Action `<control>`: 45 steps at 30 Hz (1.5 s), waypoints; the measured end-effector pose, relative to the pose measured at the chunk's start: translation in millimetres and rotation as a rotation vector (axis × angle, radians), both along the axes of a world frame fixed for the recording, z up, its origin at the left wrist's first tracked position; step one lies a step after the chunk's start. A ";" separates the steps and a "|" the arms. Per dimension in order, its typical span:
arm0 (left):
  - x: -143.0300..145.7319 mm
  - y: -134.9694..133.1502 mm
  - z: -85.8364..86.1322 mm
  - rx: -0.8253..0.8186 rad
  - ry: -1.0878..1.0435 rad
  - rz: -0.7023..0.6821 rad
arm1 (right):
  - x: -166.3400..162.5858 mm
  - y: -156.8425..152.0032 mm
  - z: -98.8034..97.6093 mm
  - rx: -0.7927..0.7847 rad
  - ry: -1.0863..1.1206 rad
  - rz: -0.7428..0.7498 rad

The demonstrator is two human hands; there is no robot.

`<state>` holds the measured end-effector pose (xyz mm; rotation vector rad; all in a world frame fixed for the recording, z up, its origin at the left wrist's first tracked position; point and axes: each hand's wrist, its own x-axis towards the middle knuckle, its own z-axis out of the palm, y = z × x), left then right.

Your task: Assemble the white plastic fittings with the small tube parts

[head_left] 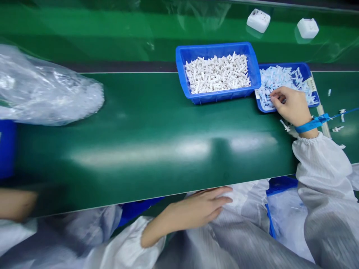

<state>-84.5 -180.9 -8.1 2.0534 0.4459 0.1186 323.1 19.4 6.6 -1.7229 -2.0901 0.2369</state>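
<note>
At the right, my right hand (291,105) reaches over a shallow blue tray (314,95) filled with small white and pale-blue plastic pieces (276,78). Its thumb and fingers are pinched together at the pile; whatever is between the tips is too small to make out. A blue strap (312,123) circles that wrist. My left hand (193,210) lies flat on my lap below the table edge, fingers stretched out and holding nothing. Beside the tray stands a deeper blue bin (200,99) of small white plastic parts (217,73).
A clear bag of white parts (64,95) lies on the green table (134,149) at left. Two white adapter-like blocks (258,21) sit on the green belt behind. Loose pieces (338,129) lie at right. Another person's blurred forearm (17,203) shows at lower left.
</note>
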 end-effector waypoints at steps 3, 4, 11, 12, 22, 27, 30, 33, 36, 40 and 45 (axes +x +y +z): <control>-12.2 20.4 26.0 0.015 -0.111 -0.054 | 0.4 3.4 0.1 -0.010 -0.035 -0.004; -12.0 32.5 36.1 -0.003 -0.140 -0.015 | 0.4 4.6 0.1 -0.015 -0.042 -0.006; 20.0 136.4 70.3 0.326 -0.192 0.262 | 0.3 8.6 -1.4 -0.030 -0.037 -0.006; 25.0 152.8 68.9 0.410 -0.165 0.317 | 0.1 8.2 -1.6 -0.028 -0.035 -0.011; 75.1 311.5 22.2 0.587 0.051 0.588 | 1.9 9.0 -4.6 -0.031 -0.049 -0.029; 79.3 316.1 23.6 0.597 0.096 0.516 | 2.3 1.7 2.1 -0.043 -0.083 -0.039; 76.9 310.8 29.7 0.648 0.125 0.459 | 0.8 -2.2 7.7 -0.061 -0.095 -0.043; 74.9 310.3 29.8 0.686 0.157 0.416 | -0.1 -3.4 9.3 -0.059 -0.092 -0.044; 74.4 310.6 27.1 0.709 0.109 0.366 | 1.7 -2.9 6.3 -0.048 -0.084 -0.044; 76.4 304.2 31.4 0.705 0.080 0.349 | 6.0 -2.4 0.8 -0.008 -0.068 -0.060; 76.0 295.1 43.3 0.695 0.138 0.405 | 5.2 -5.6 0.4 -0.009 -0.090 -0.037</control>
